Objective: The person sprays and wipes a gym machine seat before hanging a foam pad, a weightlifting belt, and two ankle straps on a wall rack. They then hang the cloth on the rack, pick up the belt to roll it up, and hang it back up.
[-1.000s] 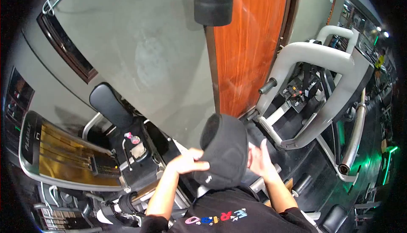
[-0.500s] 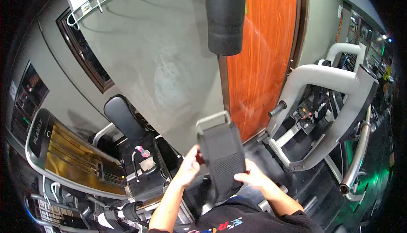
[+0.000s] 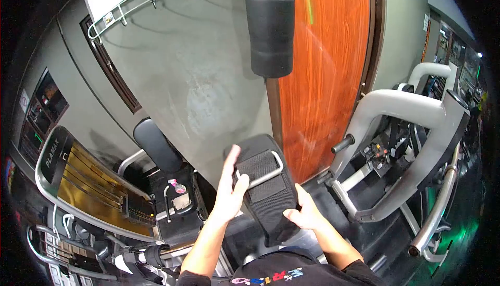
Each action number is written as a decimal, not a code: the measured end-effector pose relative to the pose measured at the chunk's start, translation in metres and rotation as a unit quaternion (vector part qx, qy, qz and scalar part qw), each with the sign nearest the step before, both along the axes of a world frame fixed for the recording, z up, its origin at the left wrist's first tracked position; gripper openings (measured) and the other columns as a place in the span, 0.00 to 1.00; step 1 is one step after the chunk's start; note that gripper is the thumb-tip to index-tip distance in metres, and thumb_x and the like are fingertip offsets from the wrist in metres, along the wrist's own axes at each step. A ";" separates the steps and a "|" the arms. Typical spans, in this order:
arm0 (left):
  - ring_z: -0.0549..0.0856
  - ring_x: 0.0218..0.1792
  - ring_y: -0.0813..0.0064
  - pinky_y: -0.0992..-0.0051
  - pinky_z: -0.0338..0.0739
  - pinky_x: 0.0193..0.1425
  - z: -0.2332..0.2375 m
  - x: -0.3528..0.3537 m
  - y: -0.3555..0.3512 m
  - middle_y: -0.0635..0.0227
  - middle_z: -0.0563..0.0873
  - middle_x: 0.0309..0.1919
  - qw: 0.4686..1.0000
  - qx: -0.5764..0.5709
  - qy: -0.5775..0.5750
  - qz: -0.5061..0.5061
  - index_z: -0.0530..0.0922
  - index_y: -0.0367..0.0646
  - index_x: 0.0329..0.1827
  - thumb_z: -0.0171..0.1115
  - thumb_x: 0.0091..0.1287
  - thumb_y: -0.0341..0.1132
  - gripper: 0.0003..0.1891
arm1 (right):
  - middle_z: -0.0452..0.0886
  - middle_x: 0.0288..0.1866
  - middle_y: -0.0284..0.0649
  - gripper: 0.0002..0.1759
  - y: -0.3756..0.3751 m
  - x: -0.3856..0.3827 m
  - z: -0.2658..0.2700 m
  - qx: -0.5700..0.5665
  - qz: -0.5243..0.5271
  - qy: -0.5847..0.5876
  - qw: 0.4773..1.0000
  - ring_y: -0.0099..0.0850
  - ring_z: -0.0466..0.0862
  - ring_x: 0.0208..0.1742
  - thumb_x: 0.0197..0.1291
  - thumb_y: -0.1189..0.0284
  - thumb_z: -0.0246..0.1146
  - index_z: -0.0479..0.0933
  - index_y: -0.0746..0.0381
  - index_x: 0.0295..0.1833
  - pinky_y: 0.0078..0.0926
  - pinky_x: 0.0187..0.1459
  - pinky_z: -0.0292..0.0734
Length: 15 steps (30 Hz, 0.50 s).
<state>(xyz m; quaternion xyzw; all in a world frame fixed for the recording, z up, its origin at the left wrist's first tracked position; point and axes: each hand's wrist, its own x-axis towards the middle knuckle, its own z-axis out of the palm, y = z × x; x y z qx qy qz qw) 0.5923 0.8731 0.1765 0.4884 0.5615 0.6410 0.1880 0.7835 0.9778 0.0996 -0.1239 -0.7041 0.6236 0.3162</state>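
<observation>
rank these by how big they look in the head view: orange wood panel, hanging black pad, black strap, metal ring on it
1. wood panel
2-3. black strap and hanging pad: look about alike, and the strap is nearer the camera, so unranked
4. metal ring, clearly smallest

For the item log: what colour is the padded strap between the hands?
Black padded strap, silver metal ring; head view.

Item: black padded strap [image 3: 268, 195] with metal ring [image 3: 262, 175]; I see left hand [image 3: 229, 192] flat against it, right hand [image 3: 304, 214] gripping its lower edge.
</observation>
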 end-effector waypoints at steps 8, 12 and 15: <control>0.85 0.24 0.69 0.72 0.80 0.34 0.078 -0.023 -0.019 0.68 0.84 0.20 0.900 -0.294 0.317 0.062 0.76 0.52 0.71 0.73 0.55 0.59 0.41 | 0.83 0.44 0.35 0.23 0.037 -0.016 0.048 0.005 0.030 0.128 0.991 0.21 0.79 0.46 0.55 0.74 0.65 0.74 0.68 0.57 0.25 0.51 0.75; 0.85 0.40 0.62 0.66 0.78 0.48 0.113 -0.040 -0.014 0.64 0.85 0.38 0.818 -0.099 0.554 0.119 0.83 0.48 0.61 0.71 0.59 0.53 0.29 | 0.84 0.43 0.35 0.25 0.035 -0.030 0.083 0.030 0.034 0.128 0.991 0.20 0.79 0.46 0.64 0.63 0.70 0.74 0.69 0.57 0.25 0.50 0.77; 0.85 0.39 0.61 0.65 0.79 0.49 0.124 -0.047 -0.017 0.60 0.86 0.36 0.839 -0.078 0.529 0.101 0.83 0.40 0.54 0.66 0.68 0.41 0.17 | 0.83 0.44 0.35 0.25 0.031 -0.046 0.107 0.018 0.047 0.178 0.983 0.22 0.79 0.47 0.65 0.62 0.69 0.73 0.70 0.56 0.25 0.53 0.76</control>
